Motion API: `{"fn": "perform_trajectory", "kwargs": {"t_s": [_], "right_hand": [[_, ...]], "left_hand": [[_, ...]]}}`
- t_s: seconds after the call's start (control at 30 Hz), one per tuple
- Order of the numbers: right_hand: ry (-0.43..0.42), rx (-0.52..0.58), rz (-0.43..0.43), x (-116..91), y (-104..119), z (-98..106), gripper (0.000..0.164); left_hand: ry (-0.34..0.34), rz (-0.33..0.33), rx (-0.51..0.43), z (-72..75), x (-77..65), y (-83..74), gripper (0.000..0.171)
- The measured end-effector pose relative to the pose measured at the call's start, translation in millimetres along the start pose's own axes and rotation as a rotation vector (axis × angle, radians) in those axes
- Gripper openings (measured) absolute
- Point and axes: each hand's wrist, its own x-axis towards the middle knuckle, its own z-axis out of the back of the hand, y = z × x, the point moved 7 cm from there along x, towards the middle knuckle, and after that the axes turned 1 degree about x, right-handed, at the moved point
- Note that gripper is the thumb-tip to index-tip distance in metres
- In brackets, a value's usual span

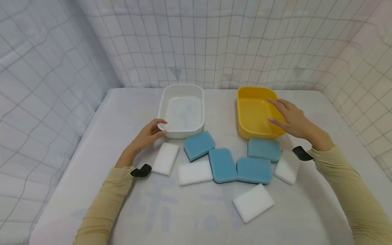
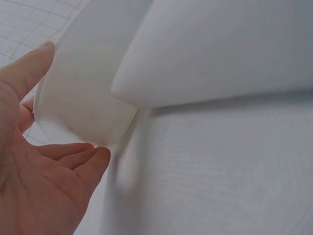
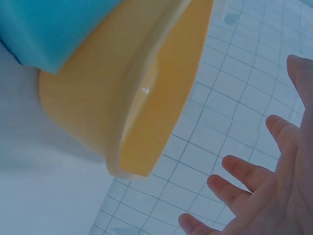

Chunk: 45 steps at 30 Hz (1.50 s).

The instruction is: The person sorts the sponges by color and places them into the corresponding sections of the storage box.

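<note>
In the head view, a white plastic tub (image 1: 183, 131) stands at the back left of the table. My left hand (image 1: 150, 133) holds its near left corner, with a finger over the rim and the thumb outside. The left wrist view has that hand (image 2: 54, 171) close against the tub wall (image 2: 83, 93). A yellow tub (image 1: 255, 131) stands at the back right. Over its right side is my right hand (image 1: 294, 119), fingers spread and holding nothing. In the right wrist view, the hand (image 3: 264, 181) is apart from the yellow tub (image 3: 93, 107).
In front of the tubs lie several blue sponges (image 1: 223, 165) with dark undersides. Several white sponge blocks (image 1: 195, 173) lie among them, one (image 1: 253, 203) nearer the front. Grid-patterned cloth (image 1: 214, 44) hangs behind the table and at its sides.
</note>
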Motion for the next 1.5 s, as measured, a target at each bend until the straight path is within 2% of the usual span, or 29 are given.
{"fn": "perform_trajectory", "kwargs": {"t_s": [0.1, 0.17, 0.33, 0.37, 0.53, 0.63, 0.77, 0.93, 1.33, 1.5], "right_hand": [[-0.023, 0.027, 0.013, -22.2, -0.7, -0.5, 0.067], [-0.047, 0.044, 0.030, -39.5, -0.8, -0.7, 0.067], [-0.095, 0.104, 0.053, -83.5, -2.3, -6.8, 0.070], [-0.101, 0.114, 0.051, -91.8, -3.0, -9.0, 0.071], [-0.096, 0.145, 0.021, -125.2, -10.7, -26.3, 0.076], [-0.054, 0.145, -0.006, -137.5, -15.9, -39.1, 0.078], [0.015, 0.162, -0.062, -148.8, -23.8, -54.6, 0.079], [0.033, 0.180, -0.096, -154.8, -30.5, -66.0, 0.082], [0.033, 0.211, -0.059, -146.7, -41.4, -81.3, 0.093], [0.023, 0.164, -0.030, -144.7, -39.4, -85.0, 0.097]], "left_hand": [[-0.005, 0.009, 0.017, -3.0, 0.1, 4.2, 0.039], [-0.008, 0.025, 0.044, -3.8, -1.1, 1.4, 0.037], [-0.023, 0.040, 0.081, -1.4, 0.2, -0.9, 0.034], [-0.027, 0.038, 0.080, -0.7, 1.4, 2.5, 0.034], [-0.031, 0.048, 0.069, 1.3, 0.0, 2.2, 0.034], [-0.037, 0.051, 0.066, 2.9, -2.3, 1.3, 0.032], [-0.033, 0.043, 0.069, 2.6, -3.8, 0.6, 0.032], [-0.028, 0.038, 0.074, 0.5, -1.7, 3.0, 0.032], [-0.025, 0.029, 0.040, 0.0, -2.3, 0.3, 0.031], [-0.017, 0.036, 0.025, -0.4, -2.3, -0.3, 0.032]]}}
